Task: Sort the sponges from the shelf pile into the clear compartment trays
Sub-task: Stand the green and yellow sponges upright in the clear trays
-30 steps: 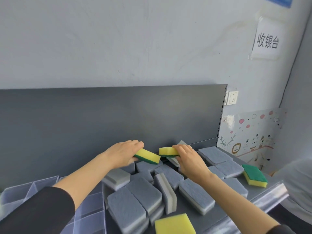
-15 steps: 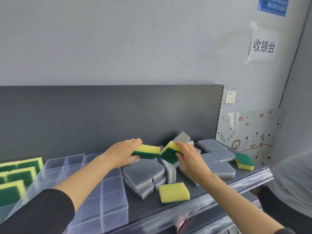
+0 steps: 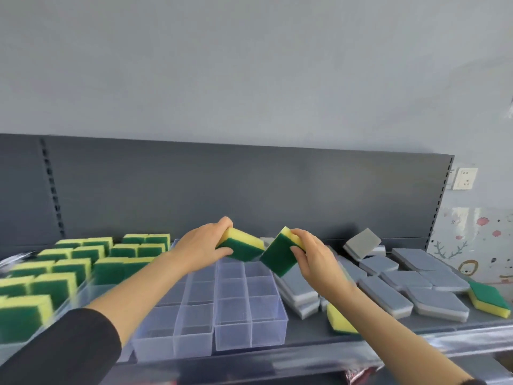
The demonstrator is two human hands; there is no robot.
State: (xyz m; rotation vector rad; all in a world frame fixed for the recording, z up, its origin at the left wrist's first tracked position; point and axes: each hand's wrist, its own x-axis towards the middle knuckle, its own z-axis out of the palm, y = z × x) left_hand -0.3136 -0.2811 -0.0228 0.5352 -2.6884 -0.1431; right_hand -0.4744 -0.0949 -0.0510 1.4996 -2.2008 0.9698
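Left hand: grasping a yellow-and-green sponge, fingers over the yellow top, thumb beneath on the green side. It is held in the air above the rear compartments of the open clear tray. The forearm runs back to a black sleeve at the lower left.

Right hand: pinching a second yellow-and-green sponge by its upper right edge. This one is tilted, green face toward the camera, over the tray's right rear corner. The two held sponges sit very close at their corners; contact cannot be confirmed.

Nearest on the shelf, just right of the tray, a loose sponge lies yellow side up, partly hidden by the right forearm. The open clear tray's visible compartments hold nothing.

To the left, a filled tray carries rows of yellow-and-green sponges standing on edge; that area is blurred.

To the right, the pile of grey sponges lies spread over the shelf, mostly flat, some stacked two high. One yellow-and-green sponge rests green side up at its far right end. One grey sponge sits propped and tilted at the rear.

Behind stands the dark back panel, then a pale wall with a socket at right.
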